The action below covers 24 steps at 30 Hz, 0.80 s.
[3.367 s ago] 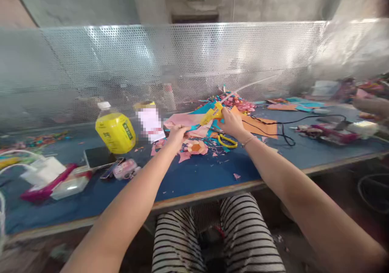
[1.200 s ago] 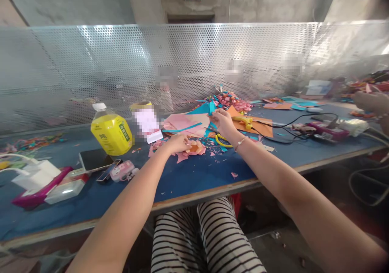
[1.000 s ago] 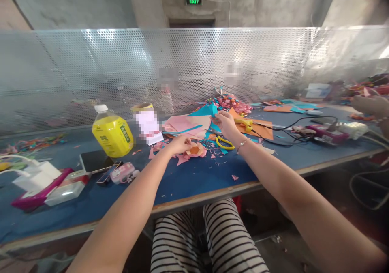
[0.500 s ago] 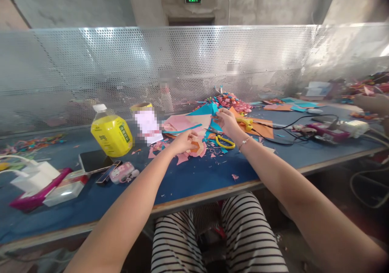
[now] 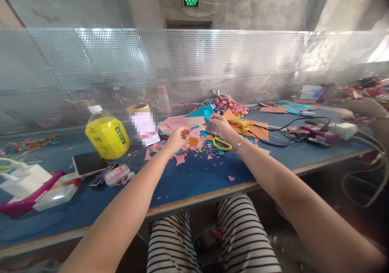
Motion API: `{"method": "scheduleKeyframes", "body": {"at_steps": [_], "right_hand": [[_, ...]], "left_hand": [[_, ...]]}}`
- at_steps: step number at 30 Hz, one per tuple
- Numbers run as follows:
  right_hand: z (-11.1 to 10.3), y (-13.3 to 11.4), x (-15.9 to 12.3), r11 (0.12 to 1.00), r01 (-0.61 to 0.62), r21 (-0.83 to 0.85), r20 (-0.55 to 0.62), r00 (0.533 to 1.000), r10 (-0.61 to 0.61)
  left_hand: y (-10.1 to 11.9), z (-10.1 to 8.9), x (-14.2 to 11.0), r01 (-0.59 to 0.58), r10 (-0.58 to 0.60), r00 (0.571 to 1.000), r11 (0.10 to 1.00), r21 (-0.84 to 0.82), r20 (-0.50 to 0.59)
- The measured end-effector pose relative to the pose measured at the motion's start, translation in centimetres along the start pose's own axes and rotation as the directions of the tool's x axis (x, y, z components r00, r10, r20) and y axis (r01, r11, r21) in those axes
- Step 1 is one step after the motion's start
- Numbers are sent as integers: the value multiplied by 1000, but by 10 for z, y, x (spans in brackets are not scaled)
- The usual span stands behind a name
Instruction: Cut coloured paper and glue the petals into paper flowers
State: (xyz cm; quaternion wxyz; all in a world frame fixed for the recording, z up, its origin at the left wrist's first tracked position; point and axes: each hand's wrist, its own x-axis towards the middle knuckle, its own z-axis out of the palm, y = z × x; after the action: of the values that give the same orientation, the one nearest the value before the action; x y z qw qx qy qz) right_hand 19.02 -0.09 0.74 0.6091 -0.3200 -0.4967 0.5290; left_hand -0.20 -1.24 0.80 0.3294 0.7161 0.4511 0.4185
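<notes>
Head view, clock centred on the flower.
Paper flower (image 5: 193, 142), pale with orange middle: sits at centre, over the blue table (image 5: 194, 181).
Left hand (image 5: 178, 140): pinches the flower's edge at 10 o'clock.
Right hand (image 5: 224, 127): fingertips hold a blue paper piece (image 5: 207, 116), 1 o'clock.
Yellow glue gun (image 5: 241, 125): lies between 2 and 3.
Yellow-handled scissors (image 5: 221, 147): 3.
Bottle (image 5: 106, 138): stands at 9.

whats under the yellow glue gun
The yellow glue gun lies over orange paper, which shows on either side of it. Whatever sits directly beneath its body is covered and cannot be seen.
</notes>
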Motion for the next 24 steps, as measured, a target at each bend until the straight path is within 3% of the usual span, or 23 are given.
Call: {"method": "scheduleKeyframes", "body": {"at_steps": [5, 12, 16, 19, 24], "right_hand": [[-2, 2, 3, 1000, -1, 8, -15, 1000, 2], [-5, 2, 6, 1000, 24, -19, -72, 997, -25], [-4, 0, 4, 999, -18, -27, -48, 999, 17], [-2, -1, 2, 998, -57, -21, -33, 998, 56], [-1, 0, 2, 1000, -18, -24, -13, 1000, 18]], "left_hand": [[1, -2, -1, -13, 12, 998, 1000, -14, -64], [-4, -3, 1, 83, -129, 984, 945, -317, -126], [-3, -5, 4, 69, -162, 970, 900, -431, -183], [-6, -6, 7, 39, -150, 961, 904, -425, -231], [-13, -9, 8, 38, -90, 981, 959, -281, -173]]}}
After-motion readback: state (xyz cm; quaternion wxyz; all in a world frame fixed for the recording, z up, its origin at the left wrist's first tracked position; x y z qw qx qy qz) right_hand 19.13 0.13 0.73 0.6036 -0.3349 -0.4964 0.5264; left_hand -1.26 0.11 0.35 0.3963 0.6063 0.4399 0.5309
